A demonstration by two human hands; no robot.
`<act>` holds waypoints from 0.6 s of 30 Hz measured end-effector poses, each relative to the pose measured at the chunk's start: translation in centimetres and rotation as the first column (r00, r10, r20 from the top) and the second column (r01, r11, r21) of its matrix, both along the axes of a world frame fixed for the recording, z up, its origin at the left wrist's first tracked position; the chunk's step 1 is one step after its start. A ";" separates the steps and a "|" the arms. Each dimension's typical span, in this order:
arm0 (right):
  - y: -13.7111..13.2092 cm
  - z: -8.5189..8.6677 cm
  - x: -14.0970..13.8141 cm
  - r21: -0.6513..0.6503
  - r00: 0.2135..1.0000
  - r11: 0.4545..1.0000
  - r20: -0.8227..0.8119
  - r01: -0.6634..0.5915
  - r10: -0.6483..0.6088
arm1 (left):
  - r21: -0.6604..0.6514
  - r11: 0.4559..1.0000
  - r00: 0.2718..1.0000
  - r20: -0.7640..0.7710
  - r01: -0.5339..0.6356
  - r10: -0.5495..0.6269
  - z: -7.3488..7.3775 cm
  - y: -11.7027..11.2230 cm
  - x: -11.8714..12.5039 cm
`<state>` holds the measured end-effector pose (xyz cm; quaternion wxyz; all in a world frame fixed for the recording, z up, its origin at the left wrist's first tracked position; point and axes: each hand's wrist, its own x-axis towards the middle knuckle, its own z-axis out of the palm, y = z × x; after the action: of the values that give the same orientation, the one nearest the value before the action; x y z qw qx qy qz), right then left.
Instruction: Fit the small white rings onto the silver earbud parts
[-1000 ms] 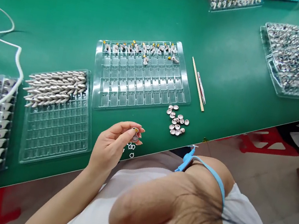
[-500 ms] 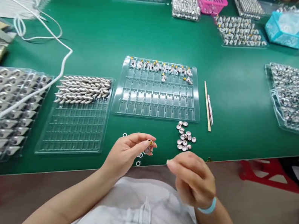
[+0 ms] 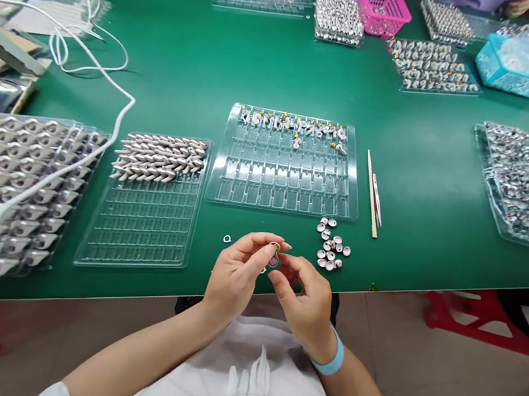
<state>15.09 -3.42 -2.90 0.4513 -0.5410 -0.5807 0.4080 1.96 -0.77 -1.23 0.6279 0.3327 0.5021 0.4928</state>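
My left hand [image 3: 236, 271] is closed, thumb and fingertips pinching a small earbud-like part [image 3: 274, 260] with a yellow piece at its top and a round silvery lower end. My right hand [image 3: 306, 296] has come up to the same part, its curled forefinger and thumb on either side of the lower end. The fingers partly hide the part. Small round metal caps [image 3: 331, 246] lie loose to the right of my hands. A white ring [image 3: 227, 239] lies left of my left hand. Ahead is a clear tray [image 3: 285, 178] with similar yellow-tipped parts in its top rows.
A wooden stick [image 3: 371, 192] and tweezers [image 3: 376, 200] lie right of the tray. On the left are a tray of metal pieces [image 3: 159, 160], a larger tray [image 3: 7, 189] and a white cable [image 3: 124, 114]. Farther off stand pink [image 3: 384, 12] and blue [image 3: 522, 79] baskets.
My right hand has moved left and forward from beside the caps to the part in my left hand. The left hand keeps its pinch. The whole view has shifted slightly.
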 end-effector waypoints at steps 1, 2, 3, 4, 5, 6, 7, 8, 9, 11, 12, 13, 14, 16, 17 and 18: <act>0.1 -0.1 -0.1 -0.047 0.998 0.999 -0.066 -0.004 0.001 | 0.013 1.000 1.000 0.001 0.002 -0.002 0.0 -0.1 0.1; 0.2 -0.2 -0.3 -0.096 0.990 0.995 -0.142 -0.011 -0.003 | 0.022 1.000 1.000 0.000 0.005 -0.005 0.0 -0.2 0.2; 0.2 -0.3 -0.4 -0.139 0.975 0.990 -0.220 -0.018 -0.014 | 0.026 1.000 1.000 -0.002 0.009 -0.009 0.0 -0.3 0.2; 0.2 -0.4 -0.6 -0.174 0.957 0.984 -0.287 -0.023 -0.029 | 0.028 0.999 1.000 -0.007 0.015 -0.014 0.0 -0.3 0.3; 0.2 -0.5 -0.7 -0.199 0.941 0.980 -0.336 -0.022 -0.047 | 0.031 0.999 1.000 -0.018 0.021 -0.021 0.0 -0.4 0.3; 0.2 -0.5 -0.8 -0.214 0.929 0.977 -0.364 -0.014 -0.066 | 0.040 0.999 0.999 -0.035 0.026 -0.025 -0.1 -0.4 0.3; 0.2 -0.6 -0.9 -0.219 0.924 0.976 -0.372 0.002 -0.085 | 0.053 0.998 0.998 -0.054 0.030 -0.027 -0.1 -0.4 0.3; 0.1 -0.6 -0.9 -0.215 0.926 0.976 -0.362 0.025 -0.104 | 0.068 0.997 0.997 -0.073 0.033 -0.028 -0.1 -0.4 0.3; -0.1 -0.7 -0.8 -0.199 0.933 0.978 -0.339 0.056 -0.123 | 0.082 0.996 0.996 -0.087 0.037 -0.030 -0.1 -0.4 0.3; -0.3 -0.9 -0.5 -0.134 0.952 0.984 -0.266 0.119 -0.152 | 0.094 0.995 0.994 -0.102 0.042 -0.033 0.0 -0.2 0.4; -0.5 -1.0 -0.3 -0.086 0.961 0.986 -0.222 0.146 -0.162 | 0.092 0.995 0.994 -0.107 0.047 -0.037 0.0 -0.2 0.4; -0.6 -1.2 -0.2 -0.031 0.970 0.985 -0.175 0.167 -0.170 | 0.086 0.995 0.992 -0.115 0.054 -0.044 0.0 -0.1 0.4; -0.6 -1.3 0.0 0.028 0.976 0.983 -0.127 0.181 -0.176 | 0.078 0.995 0.991 -0.125 0.060 -0.050 0.0 -0.1 0.4; -0.6 -1.4 0.4 0.145 0.982 0.971 -0.029 0.191 -0.189 | 0.053 0.996 0.988 -0.143 0.068 -0.060 0.0 0.0 0.5; -0.5 -1.4 0.5 0.199 0.980 0.962 0.015 0.189 -0.196 | 0.036 0.997 0.987 -0.147 0.073 -0.067 -0.1 0.0 0.5; -0.4 -1.4 0.7 0.244 0.978 0.953 0.056 0.181 -0.201 | 0.021 0.997 0.986 -0.149 0.080 -0.076 -0.1 0.0 0.5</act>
<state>15.75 -3.83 -4.28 0.5266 -0.5526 -0.5879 0.2679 2.42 -0.77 -1.37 0.6032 0.3962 0.5273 0.4484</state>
